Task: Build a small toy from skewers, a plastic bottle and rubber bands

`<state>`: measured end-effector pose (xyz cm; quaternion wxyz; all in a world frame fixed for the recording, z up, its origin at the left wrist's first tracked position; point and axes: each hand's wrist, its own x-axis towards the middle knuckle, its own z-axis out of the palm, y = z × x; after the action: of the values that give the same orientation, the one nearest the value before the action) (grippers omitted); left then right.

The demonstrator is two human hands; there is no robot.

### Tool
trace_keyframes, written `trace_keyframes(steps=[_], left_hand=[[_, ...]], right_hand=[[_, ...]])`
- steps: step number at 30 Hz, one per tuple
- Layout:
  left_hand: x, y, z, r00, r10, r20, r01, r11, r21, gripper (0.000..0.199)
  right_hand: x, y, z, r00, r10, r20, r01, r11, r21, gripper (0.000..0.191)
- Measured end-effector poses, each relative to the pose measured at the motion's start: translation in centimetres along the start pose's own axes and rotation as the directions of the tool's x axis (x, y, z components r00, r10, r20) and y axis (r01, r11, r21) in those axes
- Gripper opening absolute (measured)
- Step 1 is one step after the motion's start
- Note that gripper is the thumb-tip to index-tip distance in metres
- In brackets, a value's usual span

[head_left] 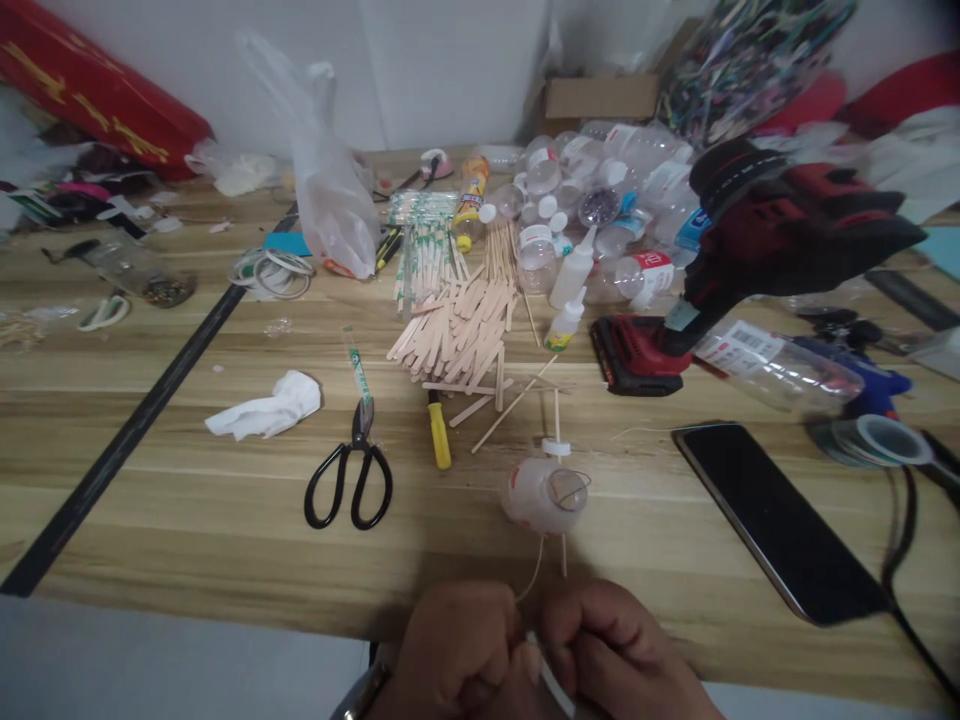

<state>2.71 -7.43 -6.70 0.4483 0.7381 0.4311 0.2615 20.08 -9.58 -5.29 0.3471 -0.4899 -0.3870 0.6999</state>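
Note:
At the table's front edge, my left hand (461, 645) and my right hand (615, 650) are close together, both with curled, pinching fingers. A whitish cord (553, 688) shows between them, partly hidden by the fingers. A thin pale string (537, 572) runs from my left hand up to a small plastic bottle (534, 495) lying just beyond. The bottle has a wire loop (571, 489) at its near end. A thin wooden stick (564, 555) shows below it, and a white bottle cap (556, 447) sits on a stick above it.
Black-handled scissors (349, 480), a yellow screwdriver (439, 435) and a crumpled tissue (270, 405) lie left. Craft sticks (461, 335) are piled ahead, with glue bottles (574, 270) beside them. A red-black power tool (750, 240) and a phone (780, 520) are right.

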Motion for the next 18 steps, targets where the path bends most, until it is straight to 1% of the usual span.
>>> trace_keyframes(steps=[2,3,4,5,7,9,11,13,15,17,18], left_hand=[[0.3,0.3,-0.7,0.992,0.087,-0.086,-0.092,0.994,-0.055,0.048],[0.3,0.4,-1.0,0.988,0.104,-0.118,-0.114,0.99,-0.082,0.047],[0.3,0.5,-1.3,0.987,0.094,-0.127,-0.107,0.989,-0.099,0.046],[0.3,0.5,-1.5,0.992,0.059,-0.111,-0.071,0.991,-0.11,0.045],[0.0,0.4,-1.8,0.998,-0.045,-0.047,0.04,0.993,-0.112,0.044],[-0.2,0.4,-1.8,0.989,-0.147,0.012,0.147,0.981,-0.127,0.042],[-0.3,0.5,-1.8,0.977,-0.205,0.055,0.212,0.962,-0.173,0.039],[-0.2,0.8,-1.9,0.974,-0.208,0.086,0.222,0.953,-0.207,0.043],[0.0,0.9,-1.9,0.978,-0.192,0.086,0.206,0.958,-0.202,0.05],[0.1,1.0,-1.9,0.981,-0.189,0.054,0.195,0.965,-0.173,0.053],[0.1,1.0,-1.9,0.983,-0.183,0.026,0.185,0.971,-0.153,0.052]], right_hand=[[0.0,-0.6,0.0,0.995,-0.101,-0.027,0.099,0.992,-0.078,0.015],[0.0,-0.8,0.0,0.987,-0.157,-0.038,0.152,0.982,-0.116,0.017],[0.0,-1.0,0.0,0.976,-0.212,-0.047,0.203,0.968,-0.149,0.019],[0.0,-1.2,0.0,0.963,-0.264,-0.053,0.251,0.952,-0.176,0.021],[-0.1,-1.3,0.0,0.94,-0.336,-0.058,0.317,0.924,-0.215,0.024],[-0.1,-1.3,0.0,0.926,-0.373,-0.063,0.348,0.905,-0.245,0.025],[-0.2,-1.3,0.0,0.917,-0.393,-0.068,0.362,0.891,-0.274,0.025],[-0.2,-1.3,-0.1,0.912,-0.406,-0.059,0.373,0.88,-0.295,0.025],[-0.3,-1.5,-0.1,0.912,-0.408,-0.028,0.379,0.868,-0.321,0.026],[-0.2,-1.8,-0.1,0.917,-0.399,0.022,0.378,0.849,-0.369,0.028],[-0.2,-1.9,-0.1,0.917,-0.396,0.049,0.382,0.835,-0.396,0.028]])
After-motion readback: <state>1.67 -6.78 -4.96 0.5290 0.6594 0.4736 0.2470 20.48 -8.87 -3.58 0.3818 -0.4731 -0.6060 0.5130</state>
